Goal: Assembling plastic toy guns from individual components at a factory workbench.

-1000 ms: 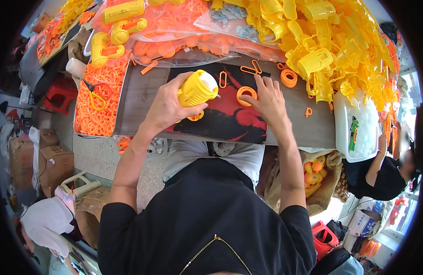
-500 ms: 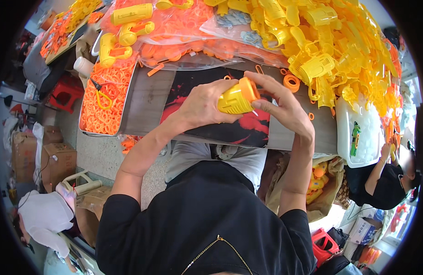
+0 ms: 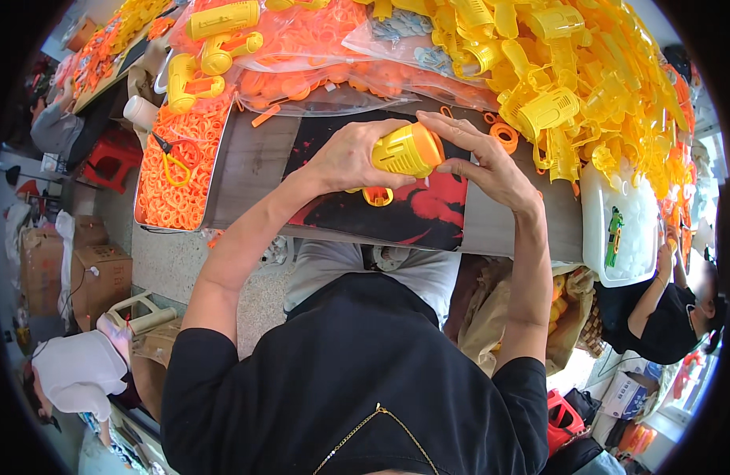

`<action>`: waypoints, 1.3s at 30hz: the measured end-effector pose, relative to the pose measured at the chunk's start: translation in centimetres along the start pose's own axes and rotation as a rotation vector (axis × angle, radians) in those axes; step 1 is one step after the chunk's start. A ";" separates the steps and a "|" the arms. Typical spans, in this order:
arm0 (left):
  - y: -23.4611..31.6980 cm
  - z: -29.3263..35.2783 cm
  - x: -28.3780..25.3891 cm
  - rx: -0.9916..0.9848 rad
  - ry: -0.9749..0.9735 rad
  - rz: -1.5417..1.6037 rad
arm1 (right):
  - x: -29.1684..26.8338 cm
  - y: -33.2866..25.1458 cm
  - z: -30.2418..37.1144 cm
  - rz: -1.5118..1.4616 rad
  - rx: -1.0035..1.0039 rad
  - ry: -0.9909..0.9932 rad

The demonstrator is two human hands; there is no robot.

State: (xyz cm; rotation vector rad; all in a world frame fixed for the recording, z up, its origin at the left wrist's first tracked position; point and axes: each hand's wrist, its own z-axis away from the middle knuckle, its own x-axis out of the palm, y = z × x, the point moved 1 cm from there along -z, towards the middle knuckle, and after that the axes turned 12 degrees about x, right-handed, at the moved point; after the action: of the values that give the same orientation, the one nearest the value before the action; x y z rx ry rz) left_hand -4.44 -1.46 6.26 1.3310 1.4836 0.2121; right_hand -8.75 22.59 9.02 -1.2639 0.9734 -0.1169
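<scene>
A yellow plastic toy hair dryer body (image 3: pixel 401 152) with slots in its side is held above the dark mat, tilted with its wide end to the right. My left hand (image 3: pixel 351 157) wraps round its rear. At the wide end sits an orange ring (image 3: pixel 437 146). The fingers and thumb of my right hand (image 3: pixel 492 165) curve round that end and grip it. A yellow part with an orange inside (image 3: pixel 378 195) shows below my left hand; whether it belongs to the held body I cannot tell.
A black and red mat (image 3: pixel 428 214) lies on the table. Left stands a tray of orange rings (image 3: pixel 175 210) with yellow-handled scissors (image 3: pixel 175 168). Yellow parts (image 3: pixel 551 111) pile up at the far right, near a white bin (image 3: pixel 610 265) holding a green cutter (image 3: pixel 614 236). Loose orange rings (image 3: pixel 503 138) lie nearby.
The toy body has turned, so its orange end faces more away. My right fingers have closed in over that end. The yellow and orange part now shows below my left hand.
</scene>
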 end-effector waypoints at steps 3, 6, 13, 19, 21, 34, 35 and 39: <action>-0.3 0.0 -0.2 -0.016 -0.022 -0.001 | 0.2 -0.3 0.1 0.052 -0.008 0.006; 0.0 0.0 -0.1 0.023 0.064 0.049 | 0.8 -0.4 0.3 0.112 -0.006 0.048; 2.2 1.9 0.6 0.175 -0.094 -0.155 | 6.0 -1.1 0.8 -0.905 0.143 0.302; 3.0 2.2 2.0 0.301 -0.162 -0.231 | 6.1 -1.9 0.8 -0.366 0.120 0.212; 3.1 2.0 2.4 0.335 -0.216 -0.204 | 6.6 -2.0 1.3 -0.223 -0.081 0.271; 3.3 7.8 0.6 0.320 0.123 -0.259 | 9.1 -6.2 -3.5 -0.305 0.041 0.152; 3.8 8.8 0.1 0.205 0.193 -0.200 | 9.1 -6.6 -5.1 -0.498 0.210 -0.024; 5.3 15.2 -3.0 -0.112 0.564 0.478 | 14.0 -4.9 -14.2 0.092 -0.105 0.153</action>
State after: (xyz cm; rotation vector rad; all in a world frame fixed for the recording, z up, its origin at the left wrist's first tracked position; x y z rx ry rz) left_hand 9.82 -9.40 5.60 1.5952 1.5453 1.0338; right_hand -7.61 2.33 5.76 -1.3179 1.1810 -0.0933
